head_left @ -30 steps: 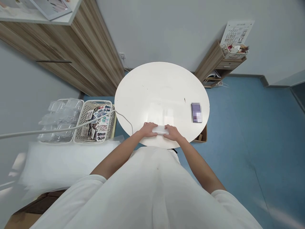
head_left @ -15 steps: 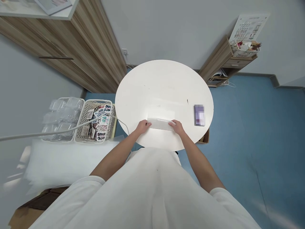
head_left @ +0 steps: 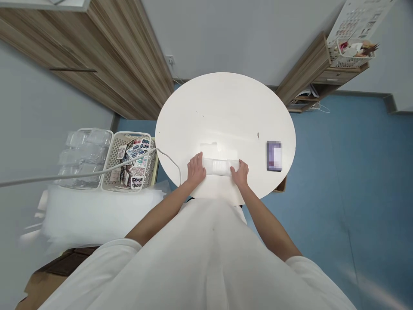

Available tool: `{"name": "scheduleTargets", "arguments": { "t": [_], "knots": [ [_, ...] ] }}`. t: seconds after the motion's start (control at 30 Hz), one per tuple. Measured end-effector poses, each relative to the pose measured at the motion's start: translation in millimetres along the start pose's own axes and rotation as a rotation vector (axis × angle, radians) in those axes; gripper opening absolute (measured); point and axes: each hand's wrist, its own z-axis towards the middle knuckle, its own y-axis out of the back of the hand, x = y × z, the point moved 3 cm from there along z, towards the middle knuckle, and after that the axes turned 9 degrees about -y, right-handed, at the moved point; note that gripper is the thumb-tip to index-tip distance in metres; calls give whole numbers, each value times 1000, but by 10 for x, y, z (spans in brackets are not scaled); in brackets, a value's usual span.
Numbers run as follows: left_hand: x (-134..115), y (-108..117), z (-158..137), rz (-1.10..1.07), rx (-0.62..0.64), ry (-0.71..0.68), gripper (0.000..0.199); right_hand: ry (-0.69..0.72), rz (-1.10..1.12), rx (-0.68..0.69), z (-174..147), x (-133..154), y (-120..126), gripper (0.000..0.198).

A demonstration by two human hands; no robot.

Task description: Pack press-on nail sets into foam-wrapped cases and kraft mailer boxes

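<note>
A long, flat, whitish translucent packet (head_left: pixel 217 167) lies crosswise near the front of the round white table (head_left: pixel 226 107). Its contents cannot be made out. At the packet's left end rests my left hand (head_left: pixel 196 170), its fingers stretched forward and the thumb side against the end. My right hand (head_left: pixel 240 173) holds the other end, thumb on the packet and fingers bent around its edge. Toward the right rim of the table sits a purple and white box-like item (head_left: pixel 274 156), blurred in the picture.
Left of the table stand a white basket of printed packets (head_left: pixel 127 161) and another of clear plastic boxes (head_left: pixel 85 157). A pale cable (head_left: pixel 97 173) crosses above them to the table edge. A wood-grain cabinet (head_left: pixel 106 56) rises behind; a small shelf unit (head_left: pixel 322 79) stands far right.
The packet, earlier pinched at both ends and tilted, now lies flatter on the table. My left fingers have straightened and spread forward. The camera view has shifted slightly.
</note>
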Motion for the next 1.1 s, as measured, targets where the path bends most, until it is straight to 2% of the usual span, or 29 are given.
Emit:
{"name": "scheduleTargets", "arguments": {
  "t": [0.1,0.17,0.23,0.33,0.43,0.57,0.7,0.83,0.93,1.0,1.1],
  "knots": [
    [-226,-59,-20,29,122,-284,54,-114,125,88,-2,13,-10,71],
    [-317,-113,-44,55,195,-379,51,-222,204,145,36,48,-7,72],
    [-349,-155,-65,87,215,-397,51,-280,260,243,71,99,-4,60],
    [-342,-190,-101,120,213,-400,54,-224,233,351,59,139,22,34],
    [-334,-213,-162,106,222,-412,54,-164,154,287,-44,65,69,26],
    [-378,-254,-278,17,237,-407,55,-216,204,185,-224,-44,46,19],
    [-435,-275,-350,-78,277,-373,57,-198,328,251,-349,64,-82,18],
    [-461,-224,-376,-128,262,-349,64,-101,239,333,-400,206,-156,24],
    [-494,-199,-422,-112,215,-441,67,-73,169,353,-381,211,-139,27],
    [-508,-223,-460,-70,231,-515,64,-34,105,378,-356,189,-106,32],
    [-483,-280,-487,-26,270,-537,60,57,-36,351,-332,141,-30,38]
  ]
}}
